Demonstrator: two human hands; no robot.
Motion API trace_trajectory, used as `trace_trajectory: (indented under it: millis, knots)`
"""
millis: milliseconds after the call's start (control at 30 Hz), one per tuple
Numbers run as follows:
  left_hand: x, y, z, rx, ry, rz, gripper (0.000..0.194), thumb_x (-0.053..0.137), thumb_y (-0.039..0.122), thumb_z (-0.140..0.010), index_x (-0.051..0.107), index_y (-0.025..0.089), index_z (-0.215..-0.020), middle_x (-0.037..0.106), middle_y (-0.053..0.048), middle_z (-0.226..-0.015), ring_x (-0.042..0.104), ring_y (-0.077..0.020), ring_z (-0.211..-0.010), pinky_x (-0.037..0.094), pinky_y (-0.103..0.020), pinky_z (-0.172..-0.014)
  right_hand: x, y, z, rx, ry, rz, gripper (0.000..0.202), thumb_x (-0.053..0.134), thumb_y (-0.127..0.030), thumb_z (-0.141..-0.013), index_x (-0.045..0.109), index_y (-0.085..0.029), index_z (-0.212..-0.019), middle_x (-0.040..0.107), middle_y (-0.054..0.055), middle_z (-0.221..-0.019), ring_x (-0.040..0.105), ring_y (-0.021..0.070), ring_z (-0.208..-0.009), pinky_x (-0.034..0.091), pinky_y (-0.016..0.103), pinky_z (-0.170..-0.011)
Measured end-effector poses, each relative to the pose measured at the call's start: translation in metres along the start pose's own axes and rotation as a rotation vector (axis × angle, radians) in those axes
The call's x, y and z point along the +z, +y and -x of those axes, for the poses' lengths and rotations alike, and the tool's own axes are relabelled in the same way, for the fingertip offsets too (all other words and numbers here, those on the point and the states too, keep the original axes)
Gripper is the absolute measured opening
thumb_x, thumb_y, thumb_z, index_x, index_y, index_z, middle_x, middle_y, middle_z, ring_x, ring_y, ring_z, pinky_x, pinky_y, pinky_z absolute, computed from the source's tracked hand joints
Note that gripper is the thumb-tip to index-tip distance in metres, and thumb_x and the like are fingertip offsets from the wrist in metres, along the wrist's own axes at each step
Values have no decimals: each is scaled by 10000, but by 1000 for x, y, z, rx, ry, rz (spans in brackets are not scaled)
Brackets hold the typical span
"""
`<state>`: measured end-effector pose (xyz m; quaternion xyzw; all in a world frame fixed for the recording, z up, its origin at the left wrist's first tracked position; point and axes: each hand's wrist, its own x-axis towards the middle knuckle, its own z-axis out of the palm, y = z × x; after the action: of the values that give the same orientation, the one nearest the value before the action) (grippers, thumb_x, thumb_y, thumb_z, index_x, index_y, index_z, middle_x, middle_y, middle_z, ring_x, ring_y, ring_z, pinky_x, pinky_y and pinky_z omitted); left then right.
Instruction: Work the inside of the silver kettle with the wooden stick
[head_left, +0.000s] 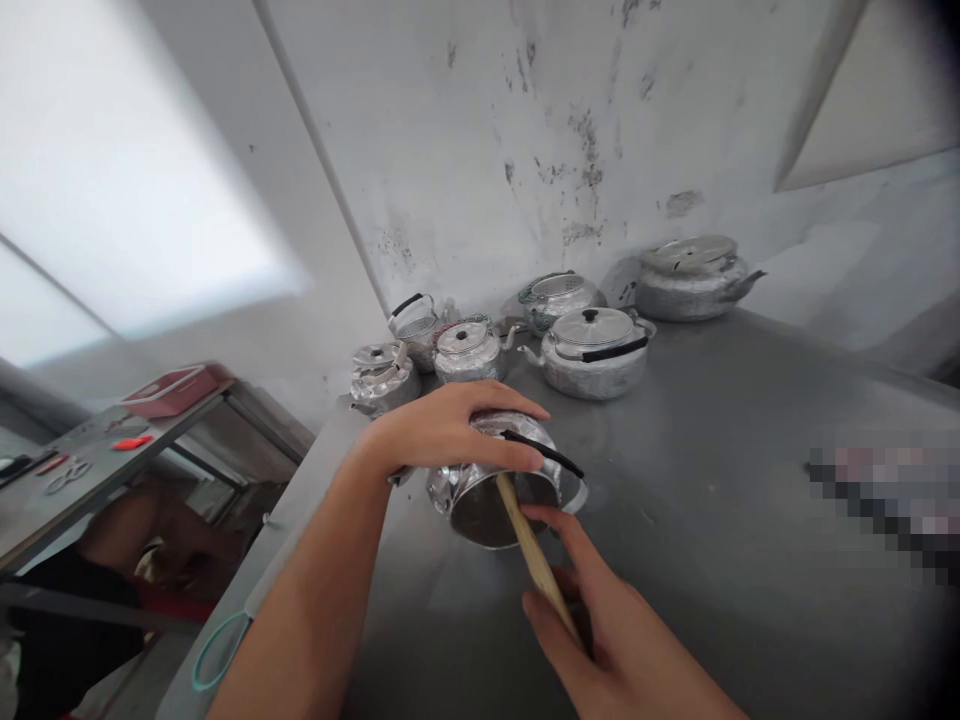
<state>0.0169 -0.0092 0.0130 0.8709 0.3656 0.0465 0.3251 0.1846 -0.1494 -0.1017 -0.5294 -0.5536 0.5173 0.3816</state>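
A dented aluminium kettle (480, 520) lies tipped on the grey table, its round mouth facing me and its black-gripped handle (551, 455) to the right. My left hand (450, 428) is clamped over its upper side, thumb near the handle and fingers across the body. A wooden stick (531, 550) is gripped in my right hand (600, 610); its far end goes into the kettle's mouth, and whatever is on that end is hidden inside.
Several other aluminium kettles (596, 365) stand along the wall at the back of the grey table (720, 420). On the left, another table holds a pink basket (176, 390), scissors (69, 475) and an orange object (132, 443). A person (75, 620) sits below it.
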Motion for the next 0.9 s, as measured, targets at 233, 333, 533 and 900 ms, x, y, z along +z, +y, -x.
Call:
trace_trajectory:
  millis: [233,333,533,900]
  knots:
    - [0,-2,0,0,2,1,573,678,625,-868,647,361,-1375,545,-11,-1502,516,-315,-1351,463,-372,-1066,0,1,0,1,9,-15,550,589,-375,-917,559,-235,-1448,667,-4,-605,711,259,-603,582,346,-649]
    - [-1,-4,-1,-1,4,5,570,677,632,-867,650,367,-1371,549,-9,-1498,516,-318,-1352,463,-377,-1067,-1,1,0,8,-12,-8,556,578,-381,-925,547,-234,-1461,686,5,-637,730,270,-659,590,358,-696]
    - [-3,-6,0,-10,1,29,537,666,600,-889,648,367,-1373,545,2,-1508,504,-312,-1369,445,-370,-1085,-1,1,0,13,-10,-10,568,579,-365,-925,533,-237,-1477,697,5,-654,735,261,-668,582,343,-703]
    - [-3,-7,0,-17,-5,36,525,664,577,-905,639,357,-1381,538,5,-1514,500,-293,-1368,439,-357,-1082,-3,-1,0,0,-29,13,565,535,-353,-958,502,-224,-1507,700,15,-674,738,259,-695,572,340,-717]
